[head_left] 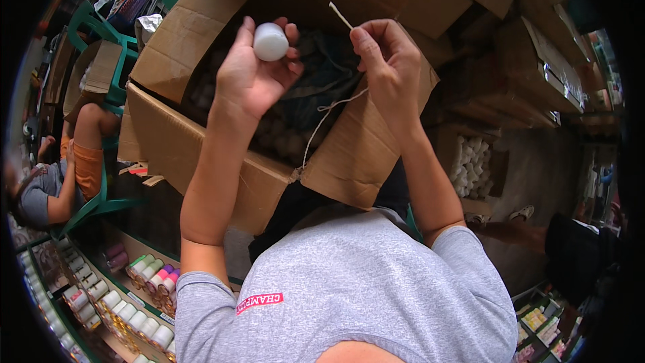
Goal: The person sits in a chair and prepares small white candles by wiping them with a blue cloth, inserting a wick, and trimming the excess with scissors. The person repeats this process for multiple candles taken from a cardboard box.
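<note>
A short, white, rounded candle (271,42) rests in my left hand (254,70), cradled between the thumb and curled fingers with the palm turned up. To its right, my right hand (388,57) pinches a thin cream wick (340,15), whose free end points up and to the left. The candle and the wick are apart. Both hands are over an open cardboard box (164,128). Inside the box, in shadow, lie several pale rounded pieces (285,140) and a dark bluish cloth or bag (322,60). A white string (327,111) hangs at the box's near right flap.
Closed cartons (537,67) are stacked at the right, above a box of white pieces (470,165). A person in orange shorts (87,168) sits at the left on a green chair (101,195). Shelves of candles (138,316) stand lower left. Another person's foot (521,213) shows at right.
</note>
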`<state>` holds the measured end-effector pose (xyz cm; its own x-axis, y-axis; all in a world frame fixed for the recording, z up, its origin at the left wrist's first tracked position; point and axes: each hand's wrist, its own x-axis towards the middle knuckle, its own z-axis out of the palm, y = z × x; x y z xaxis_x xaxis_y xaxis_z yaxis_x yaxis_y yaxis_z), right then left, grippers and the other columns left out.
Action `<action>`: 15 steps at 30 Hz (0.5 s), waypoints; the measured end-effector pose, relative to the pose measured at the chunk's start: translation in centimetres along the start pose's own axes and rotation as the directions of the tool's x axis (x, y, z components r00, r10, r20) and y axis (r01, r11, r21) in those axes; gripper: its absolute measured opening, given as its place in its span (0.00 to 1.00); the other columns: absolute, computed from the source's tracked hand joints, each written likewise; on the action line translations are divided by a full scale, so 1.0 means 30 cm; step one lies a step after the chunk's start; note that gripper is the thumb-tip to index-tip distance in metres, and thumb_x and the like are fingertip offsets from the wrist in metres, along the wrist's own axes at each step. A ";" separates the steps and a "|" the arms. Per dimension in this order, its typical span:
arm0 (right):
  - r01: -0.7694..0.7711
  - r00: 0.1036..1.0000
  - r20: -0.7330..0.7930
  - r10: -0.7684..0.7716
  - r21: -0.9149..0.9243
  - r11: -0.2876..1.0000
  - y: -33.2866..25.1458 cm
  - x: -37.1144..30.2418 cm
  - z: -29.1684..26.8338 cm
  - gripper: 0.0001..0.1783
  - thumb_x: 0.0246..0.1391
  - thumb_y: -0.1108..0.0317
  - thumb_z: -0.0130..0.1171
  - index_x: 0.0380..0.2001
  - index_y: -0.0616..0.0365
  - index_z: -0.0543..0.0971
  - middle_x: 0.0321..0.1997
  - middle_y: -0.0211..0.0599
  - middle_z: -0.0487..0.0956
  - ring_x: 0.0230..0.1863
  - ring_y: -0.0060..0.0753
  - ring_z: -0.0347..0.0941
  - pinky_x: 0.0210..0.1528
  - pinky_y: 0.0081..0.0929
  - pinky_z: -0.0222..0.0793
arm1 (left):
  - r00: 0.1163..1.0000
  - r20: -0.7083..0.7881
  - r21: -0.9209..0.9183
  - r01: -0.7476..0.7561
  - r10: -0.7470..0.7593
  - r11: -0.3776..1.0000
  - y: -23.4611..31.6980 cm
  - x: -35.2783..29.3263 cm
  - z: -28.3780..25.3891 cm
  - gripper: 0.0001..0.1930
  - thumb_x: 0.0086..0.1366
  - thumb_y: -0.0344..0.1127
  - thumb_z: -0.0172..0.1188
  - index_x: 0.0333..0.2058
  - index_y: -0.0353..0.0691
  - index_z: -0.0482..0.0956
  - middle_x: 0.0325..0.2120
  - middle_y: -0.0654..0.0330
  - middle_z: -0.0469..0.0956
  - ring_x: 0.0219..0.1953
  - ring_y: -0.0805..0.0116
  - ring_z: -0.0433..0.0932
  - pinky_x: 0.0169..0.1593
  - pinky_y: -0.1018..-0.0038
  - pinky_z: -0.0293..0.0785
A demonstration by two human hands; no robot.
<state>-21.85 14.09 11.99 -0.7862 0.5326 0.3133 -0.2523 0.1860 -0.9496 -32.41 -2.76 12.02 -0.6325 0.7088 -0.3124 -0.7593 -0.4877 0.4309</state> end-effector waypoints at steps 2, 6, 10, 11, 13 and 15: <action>-0.008 0.999 0.052 0.005 0.061 0.998 -0.014 0.059 0.007 0.09 0.59 0.67 0.59 0.32 0.65 0.77 0.24 0.26 0.75 0.25 0.13 0.66 0.27 0.15 0.61 | 0.993 -0.018 0.165 -0.114 0.119 0.980 0.062 -0.016 0.018 0.20 0.72 0.50 0.46 0.45 0.37 0.72 0.36 0.57 0.77 0.32 0.64 0.73 0.40 0.70 0.71; 0.025 0.966 0.258 0.005 -0.112 0.993 -0.007 0.173 0.053 0.07 0.59 0.70 0.56 0.36 0.64 0.77 0.26 0.32 0.77 0.27 0.19 0.70 0.30 0.21 0.66 | 0.986 -0.038 0.217 -0.152 0.164 0.964 0.119 -0.057 0.031 0.20 0.72 0.46 0.49 0.49 0.33 0.70 0.41 0.53 0.74 0.40 0.61 0.74 0.47 0.66 0.73; 0.288 0.825 0.565 -0.009 -0.406 0.867 0.173 0.292 0.194 0.08 0.57 0.68 0.57 0.39 0.59 0.77 0.30 0.38 0.80 0.31 0.32 0.76 0.35 0.32 0.70 | 0.936 -0.156 0.209 -0.283 0.317 0.936 0.143 -0.082 -0.018 0.20 0.71 0.46 0.50 0.48 0.33 0.70 0.41 0.52 0.75 0.37 0.62 0.75 0.45 0.67 0.75; 0.391 0.757 0.653 -0.016 -0.434 0.811 0.224 0.311 0.245 0.10 0.56 0.66 0.58 0.38 0.59 0.77 0.31 0.39 0.80 0.32 0.36 0.77 0.36 0.34 0.71 | 0.924 -0.187 0.171 -0.305 0.334 0.937 0.152 -0.097 -0.048 0.19 0.71 0.46 0.50 0.48 0.33 0.70 0.41 0.52 0.75 0.35 0.63 0.74 0.43 0.67 0.75; 0.511 0.616 0.784 0.074 -0.469 0.720 0.270 0.360 0.335 0.12 0.55 0.62 0.60 0.36 0.60 0.78 0.31 0.40 0.81 0.32 0.40 0.78 0.36 0.36 0.71 | 0.938 -0.153 0.100 -0.298 0.311 0.949 0.170 -0.110 -0.123 0.18 0.71 0.46 0.50 0.47 0.34 0.70 0.41 0.52 0.75 0.33 0.65 0.74 0.40 0.69 0.74; 0.548 0.468 0.847 0.251 -0.502 0.670 0.279 0.403 0.402 0.13 0.54 0.60 0.60 0.34 0.60 0.79 0.31 0.40 0.81 0.32 0.39 0.78 0.36 0.35 0.70 | 0.972 -0.025 0.049 -0.231 0.232 0.972 0.183 -0.114 -0.199 0.18 0.72 0.46 0.50 0.46 0.35 0.70 0.40 0.51 0.76 0.30 0.67 0.73 0.37 0.70 0.74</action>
<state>-40.26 12.13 7.68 -0.9095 -0.4030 -0.1019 -0.3166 0.8304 -0.4586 -35.31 -10.91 10.40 -0.7951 0.5634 -0.2247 -0.5845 -0.6127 0.5320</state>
